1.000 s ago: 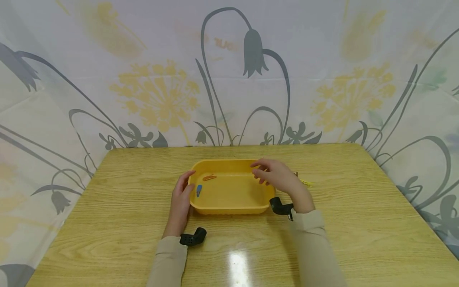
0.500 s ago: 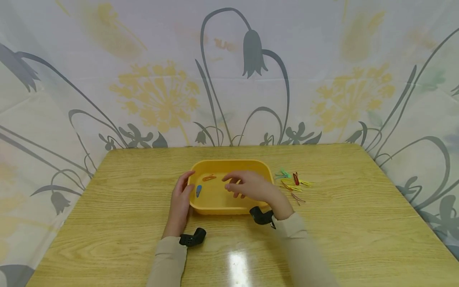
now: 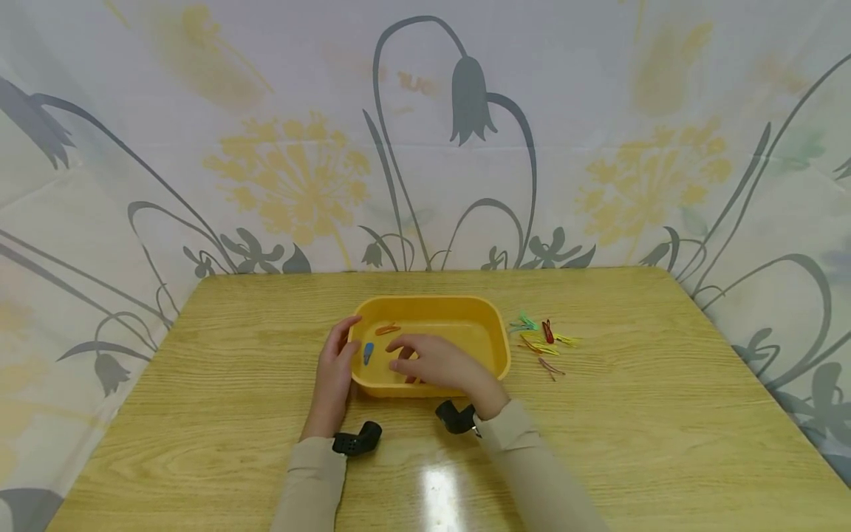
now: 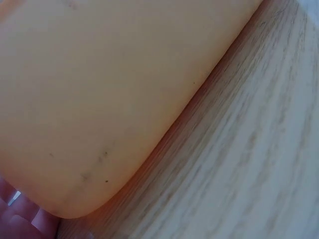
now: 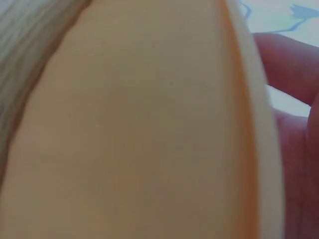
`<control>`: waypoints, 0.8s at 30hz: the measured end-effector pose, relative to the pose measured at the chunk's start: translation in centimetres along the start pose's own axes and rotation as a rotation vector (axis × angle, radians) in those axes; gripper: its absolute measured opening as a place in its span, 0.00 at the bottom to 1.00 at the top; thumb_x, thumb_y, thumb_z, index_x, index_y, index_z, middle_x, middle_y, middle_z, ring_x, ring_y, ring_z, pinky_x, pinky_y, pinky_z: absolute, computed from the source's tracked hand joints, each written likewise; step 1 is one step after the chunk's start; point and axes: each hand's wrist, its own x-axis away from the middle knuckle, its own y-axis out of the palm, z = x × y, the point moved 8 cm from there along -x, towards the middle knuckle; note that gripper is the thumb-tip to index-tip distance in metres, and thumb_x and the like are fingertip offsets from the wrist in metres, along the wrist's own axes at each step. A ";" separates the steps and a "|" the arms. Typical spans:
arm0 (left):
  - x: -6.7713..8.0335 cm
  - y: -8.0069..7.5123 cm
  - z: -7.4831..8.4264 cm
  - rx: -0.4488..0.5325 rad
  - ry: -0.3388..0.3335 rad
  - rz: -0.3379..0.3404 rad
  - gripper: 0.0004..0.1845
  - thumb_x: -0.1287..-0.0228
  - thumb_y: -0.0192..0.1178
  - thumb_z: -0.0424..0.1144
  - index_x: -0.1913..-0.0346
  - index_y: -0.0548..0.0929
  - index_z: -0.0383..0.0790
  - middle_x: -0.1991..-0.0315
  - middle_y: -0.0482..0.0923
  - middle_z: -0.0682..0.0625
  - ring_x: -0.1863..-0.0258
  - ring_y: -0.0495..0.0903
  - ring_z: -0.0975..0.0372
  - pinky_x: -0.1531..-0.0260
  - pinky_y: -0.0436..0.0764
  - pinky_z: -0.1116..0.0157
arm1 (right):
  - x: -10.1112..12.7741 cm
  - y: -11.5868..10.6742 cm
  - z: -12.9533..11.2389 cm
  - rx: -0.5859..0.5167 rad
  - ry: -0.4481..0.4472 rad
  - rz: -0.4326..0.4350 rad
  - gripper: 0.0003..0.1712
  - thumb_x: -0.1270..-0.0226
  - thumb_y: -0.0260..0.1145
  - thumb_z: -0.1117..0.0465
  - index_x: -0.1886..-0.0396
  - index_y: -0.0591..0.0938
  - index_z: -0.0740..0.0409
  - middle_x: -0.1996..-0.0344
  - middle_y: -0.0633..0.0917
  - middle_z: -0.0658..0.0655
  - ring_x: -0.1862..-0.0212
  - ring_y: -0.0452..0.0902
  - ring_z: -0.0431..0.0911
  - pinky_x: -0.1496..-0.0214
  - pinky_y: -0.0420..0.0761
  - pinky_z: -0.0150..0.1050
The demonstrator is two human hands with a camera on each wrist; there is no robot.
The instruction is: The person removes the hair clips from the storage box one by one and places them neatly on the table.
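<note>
The left hand (image 3: 334, 369) rests against the left end of the yellow tray (image 3: 493, 325), fingers fairly straight along its wall and thumb up at the rim, steadying it rather than clamping it. The right hand (image 3: 435, 363) hangs low over the near half of the tray, fingers loosely bent and reaching down toward the floor of it; whether anything sits pinched between those fingertips cannot be told from here, and the right wrist view shows only tray wall and blurred fingers (image 5: 294, 69). Inside the tray lie an orange clip (image 3: 388, 329) and a blue clip (image 3: 368, 352), both near the left end, close to the left thumb. A small heap of coloured clips (image 3: 541, 336) waits on the table (image 3: 665, 414) just right of the tray. The risk reads plainly: the right palm hovers over the near rim, and a press there could tip or skid the light tray if the left hand is only leaning. Small flat clips also slip from fingertips easily.
</note>
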 end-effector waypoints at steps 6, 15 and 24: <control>0.0 0.0 0.1 0.011 0.002 0.005 0.20 0.31 0.42 0.34 0.39 0.70 0.49 0.32 0.57 0.58 0.31 0.50 0.67 0.32 0.54 0.61 | -1.0 1.0 0.2 0.085 0.057 0.040 0.22 0.34 0.57 0.51 0.43 0.75 0.54 0.62 0.82 0.50 0.68 0.76 0.39 0.62 0.76 0.35; -0.1 0.2 0.0 0.031 0.022 0.000 0.20 0.31 0.43 0.32 0.40 0.70 0.48 0.32 0.58 0.55 0.30 0.49 0.63 0.31 0.51 0.59 | -2.1 1.9 0.5 0.142 0.119 0.063 0.28 0.35 0.57 0.50 0.37 0.70 0.52 0.52 0.81 0.52 0.56 0.77 0.43 0.53 0.76 0.40; 0.0 -0.1 0.1 0.029 0.011 0.001 0.19 0.31 0.43 0.34 0.39 0.70 0.47 0.33 0.58 0.55 0.30 0.50 0.63 0.31 0.51 0.59 | -3.8 2.6 -0.5 0.201 0.071 0.062 0.24 0.37 0.59 0.54 0.42 0.73 0.55 0.73 0.78 0.48 0.71 0.72 0.43 0.63 0.73 0.36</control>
